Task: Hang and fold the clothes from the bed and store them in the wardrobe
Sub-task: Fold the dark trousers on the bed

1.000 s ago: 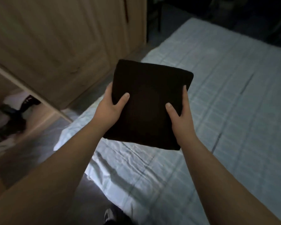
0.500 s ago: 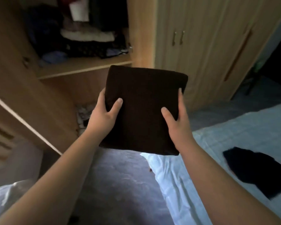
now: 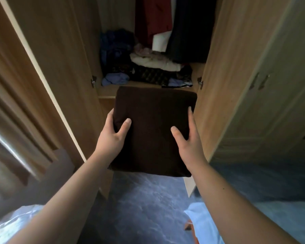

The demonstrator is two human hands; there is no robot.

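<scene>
Right in the middle of the frame, a folded dark brown garment (image 3: 154, 131) is held up flat in the air by both hands, in front of the open wardrobe (image 3: 217, 95). The left hand (image 3: 113, 138) grips its left edge, with the thumb lying across the top face and the fingers tucked out of sight underneath. The right hand (image 3: 188, 138) grips the right edge in the same way, its thumb on top and a finger running up along the side of the cloth. The far edge of the garment overlaps the front lip of the wardrobe shelf (image 3: 106, 92) in the picture; whether it touches the shelf cannot be told. On that shelf, in the upper centre, lies a heap of folded clothes (image 3: 148, 71): blue pieces at the left, a pale cream one on top, dark patterned ones beneath. Above them hang a red garment (image 3: 153, 20) and a dark garment (image 3: 188, 29), with something white between their lower ends. The left wardrobe door (image 3: 48, 67) stands open at the left of the frame, and the right door (image 3: 215, 85) stands open at the right. Beyond the right door, closed wardrobe doors (image 3: 264, 95) with small handles fill the right side. Grey-blue floor (image 3: 148, 205) shows below the garment, and pale bedding (image 3: 204, 224) sits at the bottom edge.
</scene>
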